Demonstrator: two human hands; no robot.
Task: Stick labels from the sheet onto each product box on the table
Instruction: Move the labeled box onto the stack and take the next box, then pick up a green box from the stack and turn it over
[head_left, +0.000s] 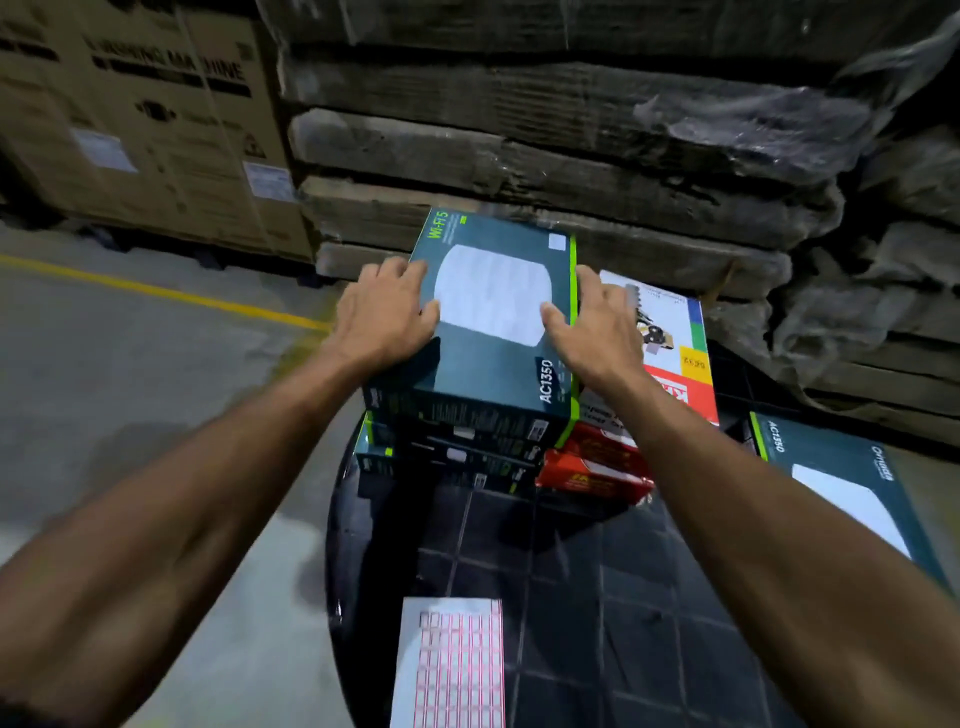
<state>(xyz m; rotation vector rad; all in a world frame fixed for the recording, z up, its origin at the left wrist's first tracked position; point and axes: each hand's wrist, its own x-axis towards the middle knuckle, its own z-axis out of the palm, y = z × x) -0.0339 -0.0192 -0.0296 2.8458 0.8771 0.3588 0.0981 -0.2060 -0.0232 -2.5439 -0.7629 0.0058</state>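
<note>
Two cartons (654, 332) (852, 483) beside stack (457, 447)

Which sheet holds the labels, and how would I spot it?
Start at the dark round table. The label sheet lies flat on its near edge, apart from the stacked boxes. It is the only pale paper there, gridded with small pink-outlined stickers.

Premises: a warehouse or storage depot. Evidence: large brown corrugated cartons (140, 130) printed "WASHING MACHINE" stand at left on a bare grey concrete floor (104, 353) marked with a painted yellow line (171, 293). Behind the dark gridded table (597, 597) rise stacked flat cardboard bundles (545, 130) wrapped in clear plastic film. Teal retail router boxes (493, 322) are piled on the table.
</note>
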